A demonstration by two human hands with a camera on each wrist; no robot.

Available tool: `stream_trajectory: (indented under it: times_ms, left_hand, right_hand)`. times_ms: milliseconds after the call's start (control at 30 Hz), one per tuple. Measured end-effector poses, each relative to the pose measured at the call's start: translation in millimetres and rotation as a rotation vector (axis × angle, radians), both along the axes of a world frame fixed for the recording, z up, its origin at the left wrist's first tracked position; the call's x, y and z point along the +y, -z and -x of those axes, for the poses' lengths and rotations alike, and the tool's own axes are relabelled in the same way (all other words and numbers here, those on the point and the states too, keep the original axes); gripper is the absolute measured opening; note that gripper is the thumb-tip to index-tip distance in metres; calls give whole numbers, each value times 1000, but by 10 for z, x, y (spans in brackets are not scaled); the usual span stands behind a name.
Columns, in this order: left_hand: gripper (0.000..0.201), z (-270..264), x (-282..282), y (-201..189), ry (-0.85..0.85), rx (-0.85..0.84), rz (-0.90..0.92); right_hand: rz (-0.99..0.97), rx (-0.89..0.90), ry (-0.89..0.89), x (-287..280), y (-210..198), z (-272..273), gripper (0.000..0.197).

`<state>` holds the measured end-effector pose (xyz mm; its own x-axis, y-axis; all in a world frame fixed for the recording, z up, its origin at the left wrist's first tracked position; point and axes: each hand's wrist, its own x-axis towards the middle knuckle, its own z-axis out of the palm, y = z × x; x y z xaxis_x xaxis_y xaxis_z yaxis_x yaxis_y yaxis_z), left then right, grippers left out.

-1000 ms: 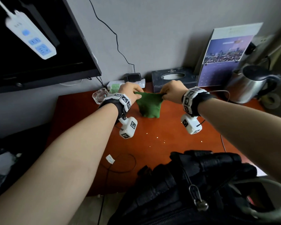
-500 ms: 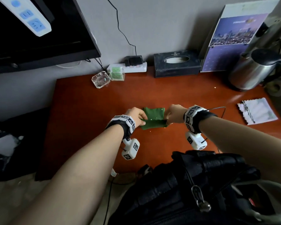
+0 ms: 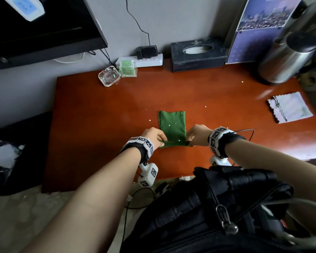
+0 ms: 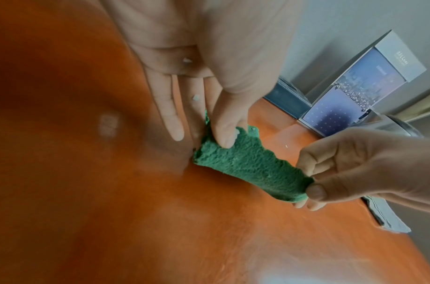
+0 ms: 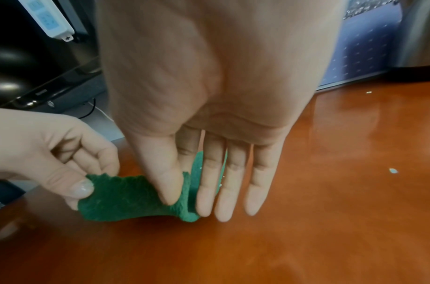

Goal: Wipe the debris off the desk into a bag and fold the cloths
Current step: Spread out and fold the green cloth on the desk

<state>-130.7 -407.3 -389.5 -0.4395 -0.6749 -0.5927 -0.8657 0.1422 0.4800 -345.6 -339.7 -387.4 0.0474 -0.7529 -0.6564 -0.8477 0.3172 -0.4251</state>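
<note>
A green cloth lies as a narrow strip on the red-brown desk, with pale crumbs stuck to it. Its near end is lifted and curled over. My left hand pinches the near left corner of the green cloth between thumb and fingers. My right hand pinches the near right corner of the cloth. A pale folded cloth lies at the desk's right side. A black bag sits below the desk's front edge. Small crumbs dot the desk.
Along the back wall stand a glass ashtray, a small green-filled box, a white power strip, a dark tissue box, a calendar and a steel kettle. A black monitor hangs upper left.
Both hands pulled the green cloth from the back of the desk toward the front edge. It went from hanging bunched to lying flat as a strip with its near end lifted.
</note>
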Motion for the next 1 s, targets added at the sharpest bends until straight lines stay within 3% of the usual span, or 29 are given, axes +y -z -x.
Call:
stream_trajectory:
  times_ms: [433,1000]
  left_hand:
    - [17,331,-654,-21,-82,79,158]
    - [15,623,-1132,434,-30,-120,131]
  right_hand:
    - [148,60,86,-655,25,291,29]
    - [53,-12,225,-1117,522,499,16]
